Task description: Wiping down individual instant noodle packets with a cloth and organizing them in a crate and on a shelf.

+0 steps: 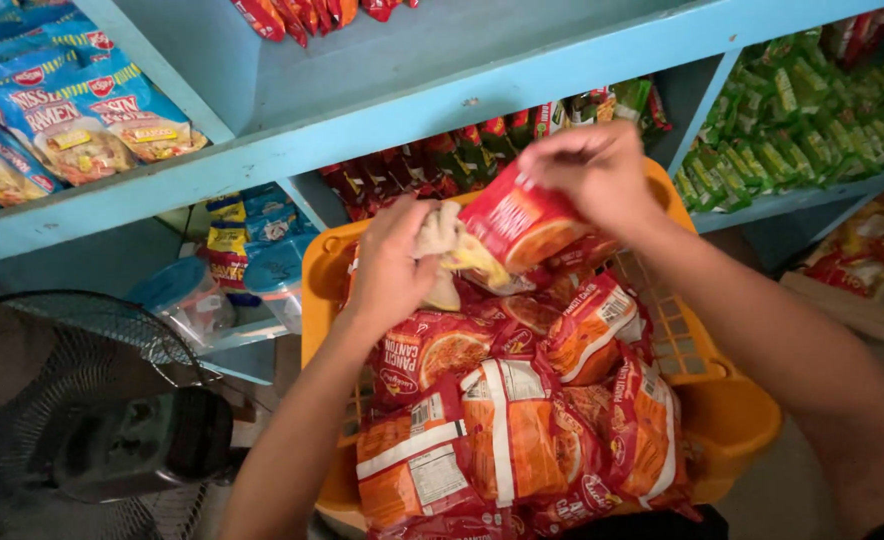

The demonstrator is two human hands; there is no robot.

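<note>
Above the orange basket [732, 420] of noodle packets [507, 440], you are wiping one red packet [512, 225], right hand [597, 170] pinching it, left hand [392, 265] clenching a cloth [440, 235]; shelving likely needs a free slot.

The yellow basket [737, 410] shows only its rim and right wall; noodle packets [522, 420] cover its inside, and its near edge runs off the frame at 6 o'clock. The cloth [440, 232] is mostly buried in the left hand [390, 265], so its shape cannot be told. The right hand [597, 170] covers the top corner of the red packet [512, 222] in its grip. Both forearms are cut by the bottom edge. At 12 o'clock red packets [302, 15] are cropped. The fan [92, 420] at 8 o'clock is cut off.
</note>
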